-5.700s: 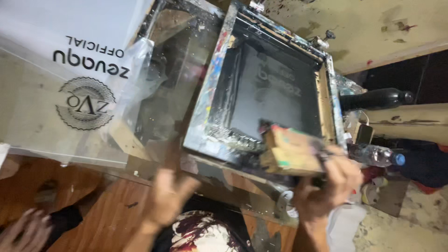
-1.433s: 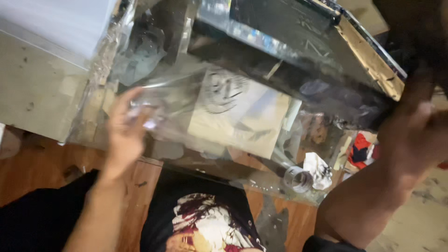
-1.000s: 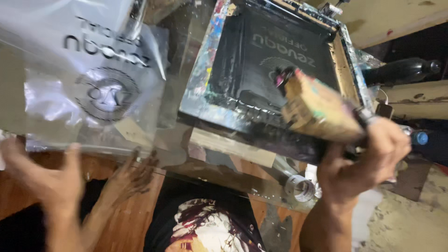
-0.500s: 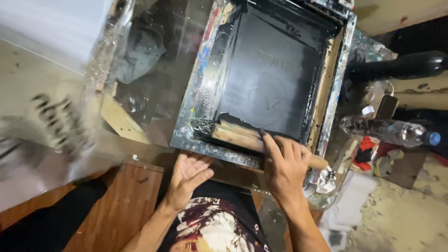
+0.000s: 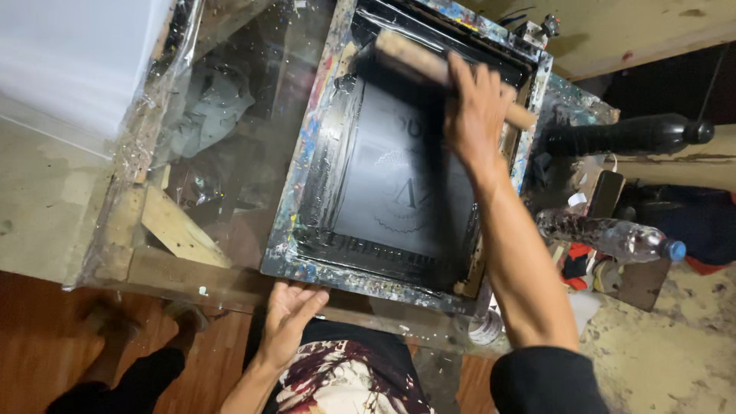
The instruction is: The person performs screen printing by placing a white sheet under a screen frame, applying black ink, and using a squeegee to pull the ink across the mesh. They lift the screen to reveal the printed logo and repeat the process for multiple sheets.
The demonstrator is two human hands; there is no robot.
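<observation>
A paint-spattered printing screen frame (image 5: 307, 153) lies flat on a glass-topped table (image 5: 245, 92), its dark mesh (image 5: 399, 184) showing a faint round design. My right hand (image 5: 475, 115) grips a wooden-handled squeegee (image 5: 410, 57) at the far end of the mesh, arm stretched across the frame. My left hand (image 5: 287, 310) rests flat with fingers apart on the near edge of the frame, holding nothing.
A stack of white sheets (image 5: 77, 54) sits at the far left of the table. A clear plastic bottle (image 5: 606, 234) and a black bottle (image 5: 629, 134) lie to the right. A wooden brace (image 5: 180, 230) shows under the glass. Wooden floor lies below.
My right hand has pushed the squeegee from the near edge of the mesh to the far end. Before that the screen was lifted and lowered, and a printed clear sheet went off to the left.
</observation>
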